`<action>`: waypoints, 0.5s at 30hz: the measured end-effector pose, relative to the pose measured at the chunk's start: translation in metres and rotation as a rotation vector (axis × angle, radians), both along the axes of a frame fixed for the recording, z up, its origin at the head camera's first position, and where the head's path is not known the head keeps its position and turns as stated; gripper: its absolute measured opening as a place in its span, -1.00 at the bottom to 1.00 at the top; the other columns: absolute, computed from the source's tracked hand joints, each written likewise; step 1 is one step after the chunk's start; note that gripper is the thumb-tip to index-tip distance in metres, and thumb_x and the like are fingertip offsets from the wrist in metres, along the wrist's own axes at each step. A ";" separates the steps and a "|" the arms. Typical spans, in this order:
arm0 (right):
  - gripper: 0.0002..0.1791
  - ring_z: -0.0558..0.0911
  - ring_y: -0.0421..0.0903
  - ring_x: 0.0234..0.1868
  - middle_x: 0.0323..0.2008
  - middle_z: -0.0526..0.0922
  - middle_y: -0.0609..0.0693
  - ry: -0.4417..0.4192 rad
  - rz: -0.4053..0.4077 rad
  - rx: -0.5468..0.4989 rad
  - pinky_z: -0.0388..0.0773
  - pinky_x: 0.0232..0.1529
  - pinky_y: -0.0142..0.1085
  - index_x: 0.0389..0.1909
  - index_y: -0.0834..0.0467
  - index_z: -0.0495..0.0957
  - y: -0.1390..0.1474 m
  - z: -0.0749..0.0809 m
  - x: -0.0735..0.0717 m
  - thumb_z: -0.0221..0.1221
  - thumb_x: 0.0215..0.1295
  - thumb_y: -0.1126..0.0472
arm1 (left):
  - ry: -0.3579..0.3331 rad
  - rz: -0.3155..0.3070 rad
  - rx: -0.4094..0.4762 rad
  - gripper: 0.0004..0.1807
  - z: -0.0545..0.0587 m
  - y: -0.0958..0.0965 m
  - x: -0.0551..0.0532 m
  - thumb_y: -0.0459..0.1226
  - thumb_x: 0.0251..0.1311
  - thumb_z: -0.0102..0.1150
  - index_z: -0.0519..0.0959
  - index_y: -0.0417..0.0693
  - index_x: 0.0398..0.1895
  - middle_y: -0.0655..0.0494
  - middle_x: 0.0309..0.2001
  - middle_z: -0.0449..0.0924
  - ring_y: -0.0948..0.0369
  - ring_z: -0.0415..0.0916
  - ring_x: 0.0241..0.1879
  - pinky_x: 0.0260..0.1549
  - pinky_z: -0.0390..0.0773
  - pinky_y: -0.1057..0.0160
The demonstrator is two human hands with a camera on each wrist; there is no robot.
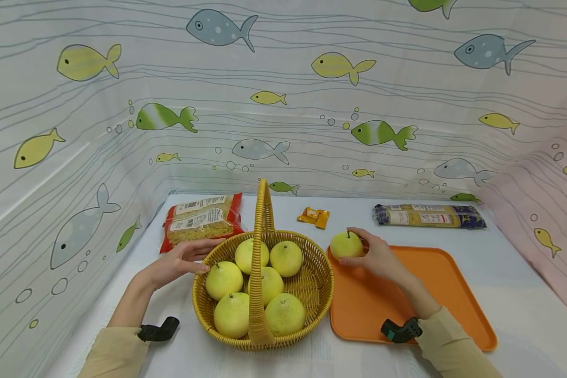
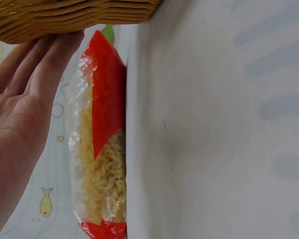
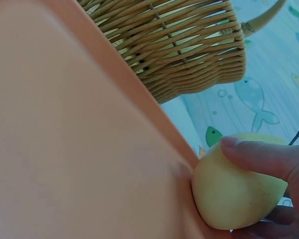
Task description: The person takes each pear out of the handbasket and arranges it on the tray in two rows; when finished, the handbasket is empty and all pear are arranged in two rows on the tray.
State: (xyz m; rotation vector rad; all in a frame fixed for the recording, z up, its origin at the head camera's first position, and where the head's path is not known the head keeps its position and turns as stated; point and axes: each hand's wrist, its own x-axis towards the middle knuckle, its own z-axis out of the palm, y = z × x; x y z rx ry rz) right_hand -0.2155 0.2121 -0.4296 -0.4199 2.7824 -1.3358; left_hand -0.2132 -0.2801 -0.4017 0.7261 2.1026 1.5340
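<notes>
A yellow-green pear [image 1: 346,245] with a dark stem is at the far left corner of the orange tray [image 1: 434,315]. My right hand [image 1: 378,260] holds it, thumb on the near side and fingers on the far side. In the right wrist view, the pear [image 3: 239,189] touches the tray's corner. Left of the tray stands a wicker basket [image 1: 328,299] with a tall handle [image 1: 257,262] and several pears in it. My left hand [image 1: 179,262] rests against the basket's left rim, its fingers extended; the left wrist view shows these fingertips touching the wicker wall.
Behind my left hand lies a red and clear bag of spiral pasta [image 1: 200,220]. Small orange wrapped packets [image 1: 314,216] lie behind the basket. A long pack of spaghetti [image 1: 427,216] lies at the back right. Fish-patterned cloth [image 1: 283,131] surrounds the white table.
</notes>
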 end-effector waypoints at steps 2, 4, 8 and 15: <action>-0.06 0.46 0.25 0.32 0.33 0.45 0.23 0.009 -0.004 -0.026 0.41 0.28 0.11 0.43 0.23 0.30 0.000 0.001 0.000 0.50 0.06 0.02 | -0.003 0.000 0.001 -0.31 0.000 0.000 0.000 -0.40 0.31 0.13 0.21 -0.23 0.51 -0.31 0.47 0.19 0.44 0.40 0.29 0.14 0.47 0.36; -0.09 0.46 0.25 0.33 0.33 0.47 0.23 0.028 -0.010 -0.058 0.40 0.30 0.09 0.42 0.23 0.31 0.000 0.004 0.001 0.49 0.08 0.07 | -0.004 -0.001 -0.001 -0.31 0.000 0.001 0.000 -0.40 0.31 0.13 0.21 -0.24 0.51 -0.31 0.47 0.18 0.43 0.40 0.29 0.14 0.47 0.36; -0.16 0.44 0.23 0.36 0.32 0.47 0.25 0.066 -0.016 -0.116 0.40 0.31 0.05 0.41 0.22 0.33 0.002 0.010 0.002 0.46 0.13 0.11 | -0.005 0.010 -0.008 -0.31 0.001 0.001 0.001 -0.39 0.31 0.14 0.22 -0.23 0.51 -0.32 0.47 0.19 0.44 0.41 0.28 0.14 0.47 0.37; -0.21 0.44 0.18 0.37 0.33 0.47 0.23 0.109 -0.032 -0.119 0.39 0.32 -0.05 0.41 0.20 0.34 0.004 0.022 0.005 0.42 0.19 0.10 | -0.003 0.014 -0.011 -0.31 0.000 -0.001 0.001 -0.37 0.30 0.16 0.23 -0.19 0.50 -0.28 0.48 0.21 0.44 0.40 0.29 0.14 0.46 0.37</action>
